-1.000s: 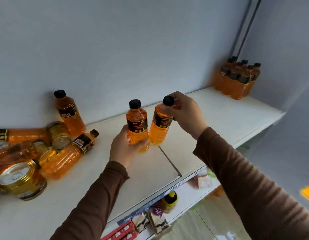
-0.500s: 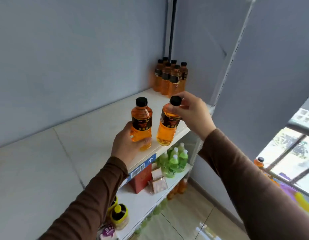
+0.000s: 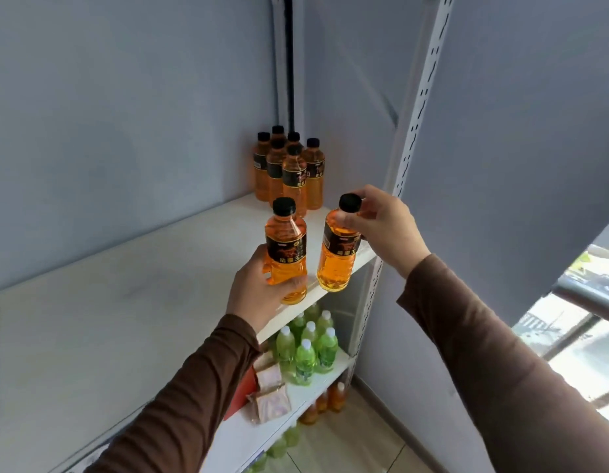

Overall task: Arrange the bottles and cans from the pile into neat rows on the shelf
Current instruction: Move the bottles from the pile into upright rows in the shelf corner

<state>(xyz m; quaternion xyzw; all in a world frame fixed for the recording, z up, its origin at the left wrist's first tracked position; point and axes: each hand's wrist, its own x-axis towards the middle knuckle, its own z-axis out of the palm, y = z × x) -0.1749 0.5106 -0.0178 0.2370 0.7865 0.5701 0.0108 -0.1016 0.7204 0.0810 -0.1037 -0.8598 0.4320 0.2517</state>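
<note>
My left hand [image 3: 258, 291] grips an orange bottle [image 3: 286, 247] with a black cap and dark label around its lower body. My right hand [image 3: 381, 227] holds a second orange bottle [image 3: 338, 257] by its neck and cap. Both bottles are upright, lifted over the front right part of the white shelf [image 3: 125, 319]. Several matching orange bottles [image 3: 289, 169] stand grouped in the back right corner of the shelf, just beyond the held ones. The pile of bottles and cans is out of view.
A white slotted upright post [image 3: 412, 131] bounds the shelf on the right. Grey walls close the back and right side. On the lower shelf stand green bottles [image 3: 308, 349] and small packets [image 3: 270, 394]. More orange bottles [image 3: 325, 402] stand below that. A window is at the far right.
Both hands carried their bottles rightward from the pile area to just before the corner group. The view swung right, so the pile left the frame and the group appears closer.
</note>
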